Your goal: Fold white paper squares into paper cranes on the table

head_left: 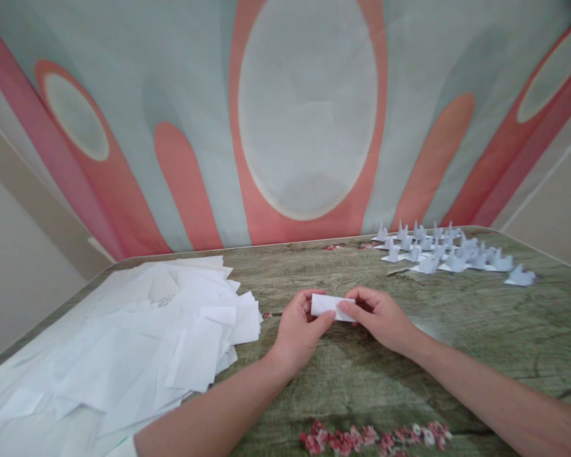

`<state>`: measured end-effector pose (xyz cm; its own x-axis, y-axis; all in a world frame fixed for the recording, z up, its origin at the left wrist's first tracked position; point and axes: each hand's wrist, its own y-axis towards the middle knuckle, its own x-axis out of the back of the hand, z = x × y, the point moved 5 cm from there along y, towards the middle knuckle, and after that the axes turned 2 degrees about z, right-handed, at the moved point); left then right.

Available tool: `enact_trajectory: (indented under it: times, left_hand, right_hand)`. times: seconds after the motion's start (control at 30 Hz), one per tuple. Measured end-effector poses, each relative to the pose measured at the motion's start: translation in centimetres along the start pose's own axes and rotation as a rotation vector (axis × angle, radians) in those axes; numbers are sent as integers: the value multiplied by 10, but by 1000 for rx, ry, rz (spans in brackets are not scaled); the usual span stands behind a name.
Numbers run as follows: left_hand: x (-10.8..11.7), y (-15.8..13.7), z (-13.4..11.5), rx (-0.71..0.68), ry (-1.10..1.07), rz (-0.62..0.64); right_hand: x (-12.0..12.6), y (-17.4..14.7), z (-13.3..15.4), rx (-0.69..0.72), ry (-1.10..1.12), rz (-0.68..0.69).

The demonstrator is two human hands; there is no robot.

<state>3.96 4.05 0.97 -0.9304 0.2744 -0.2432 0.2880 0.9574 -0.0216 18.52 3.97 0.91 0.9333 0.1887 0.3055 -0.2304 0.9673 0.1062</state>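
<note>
Head view: folded white paper (pixel 322 305) just below centre frame.
Left hand (pixel 297 329) and right hand (pixel 381 317) each pinch one end, thumb-and-finger grip, over the worktop (pixel 390 387); loose sheets (pixel 124 343) fill lower left.

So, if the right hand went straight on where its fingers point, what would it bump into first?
The right hand would first push against the folded white paper it holds. Just beyond, the left hand, holding the other end, would probably come next, though depth is hard to judge here.
</note>
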Motion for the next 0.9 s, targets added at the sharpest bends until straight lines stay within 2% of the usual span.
enact_trajectory:
  times: [0.23,0.43,0.73,0.9]
  left_hand:
    - [0,0,-2,-73,14,17]
    - [2,-2,-8,-191,72,-16]
    - [4,-4,-10,-235,134,-41]
    - [6,-3,-8,-227,162,-28]
  right_hand:
    - [6,2,-1,-44,133,-94]
    - [5,1,0,-53,165,-105]
    - [-6,-2,6,-12,247,-3]
    - [-10,-4,8,38,257,5]
